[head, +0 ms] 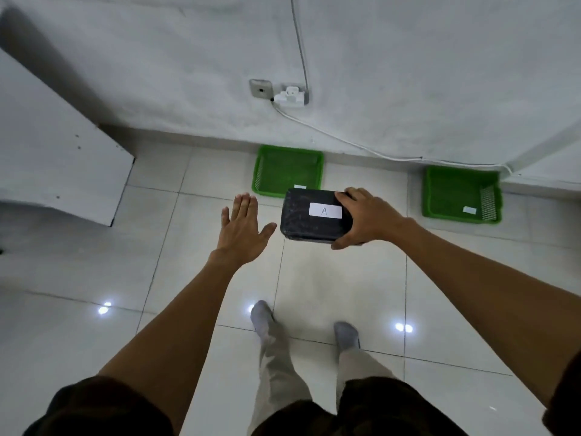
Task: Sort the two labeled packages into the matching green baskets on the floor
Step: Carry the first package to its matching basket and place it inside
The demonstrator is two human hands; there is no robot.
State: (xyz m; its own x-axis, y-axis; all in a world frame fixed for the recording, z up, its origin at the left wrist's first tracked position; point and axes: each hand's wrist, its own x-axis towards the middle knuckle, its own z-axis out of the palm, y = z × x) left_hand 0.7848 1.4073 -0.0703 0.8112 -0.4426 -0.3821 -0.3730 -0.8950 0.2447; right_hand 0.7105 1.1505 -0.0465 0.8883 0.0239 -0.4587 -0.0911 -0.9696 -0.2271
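I hold the black package [314, 217] in the air, its white "A" label [325, 210] facing up so I can read it and match it to a basket. My right hand [366, 217] clamps its right end, thumb below and fingers over the top. My left hand [242, 229], at nine o'clock of it, is spread flat and empty. At twelve o'clock, a green basket [287, 169] sits empty on the floor; another green basket [460, 195], at three o'clock, looks empty too. Their small tags are unreadable.
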